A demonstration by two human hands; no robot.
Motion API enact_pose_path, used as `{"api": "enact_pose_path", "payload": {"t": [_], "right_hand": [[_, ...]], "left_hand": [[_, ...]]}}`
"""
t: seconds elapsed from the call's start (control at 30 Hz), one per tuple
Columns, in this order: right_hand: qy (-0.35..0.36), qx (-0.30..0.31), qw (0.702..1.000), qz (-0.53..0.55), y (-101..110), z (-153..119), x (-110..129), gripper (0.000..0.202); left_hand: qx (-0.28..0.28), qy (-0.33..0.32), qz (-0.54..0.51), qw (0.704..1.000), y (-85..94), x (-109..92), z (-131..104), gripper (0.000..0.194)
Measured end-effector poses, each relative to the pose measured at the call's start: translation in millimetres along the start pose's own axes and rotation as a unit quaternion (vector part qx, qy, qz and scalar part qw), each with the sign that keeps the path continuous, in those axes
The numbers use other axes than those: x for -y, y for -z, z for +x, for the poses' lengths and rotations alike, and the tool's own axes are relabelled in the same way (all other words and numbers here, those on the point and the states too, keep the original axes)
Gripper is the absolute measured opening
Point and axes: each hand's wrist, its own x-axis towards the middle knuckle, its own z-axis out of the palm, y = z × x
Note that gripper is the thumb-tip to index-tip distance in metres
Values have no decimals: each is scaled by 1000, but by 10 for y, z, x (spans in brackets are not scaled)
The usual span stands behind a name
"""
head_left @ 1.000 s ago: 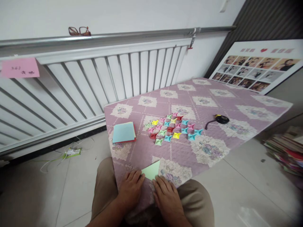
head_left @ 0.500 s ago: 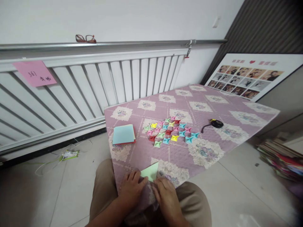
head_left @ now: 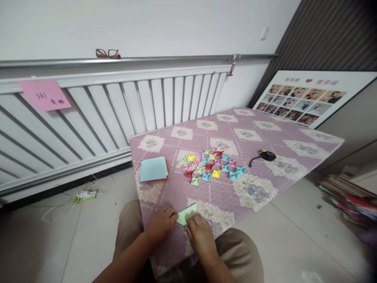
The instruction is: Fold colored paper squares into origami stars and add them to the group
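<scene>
A folded piece of light green paper (head_left: 186, 214) lies at the near end of the cloth-covered table. My left hand (head_left: 161, 225) has its fingertips closed on the paper's left corner. Fingers of my right hand (head_left: 201, 234) are bent together and press on its lower right edge; the thumb side is partly hidden. Beyond my hands stand several small folded paper stars (head_left: 208, 166) in pink, red, yellow, blue and green, grouped close together. To the left, a stack of coloured paper sheets (head_left: 153, 169) has light blue on top and red showing underneath.
The patterned purple tablecloth (head_left: 176, 188) covers the table. A black and yellow tape measure (head_left: 267, 155) lies on the right. Behind is a white radiator (head_left: 165, 102), with glasses (head_left: 108, 54) on its pipe. A photo board (head_left: 312, 98) leans at the back right.
My left hand has slid to the paper's left corner with its fingers drawn in. My right hand has shifted up and left onto the paper. The view has tilted slightly.
</scene>
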Motion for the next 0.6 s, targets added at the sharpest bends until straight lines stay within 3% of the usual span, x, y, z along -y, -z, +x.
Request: {"api": "enact_pose_path", "payload": {"t": [0.17, 0.37, 0.6], "right_hand": [[5, -5, 1000, -12, 7, -15, 15, 6], [10, 35, 999, -8, 78, 50, -12, 7], [12, 44, 998, -32, 67, 69, 7, 6]], "left_hand": [[12, -41, 25, 999, 68, 31, 37, 12], [40, -87, 53, 994, 193, 28, 98, 10], [33, -122, 90, 988, 175, -14, 162, 9]]}}
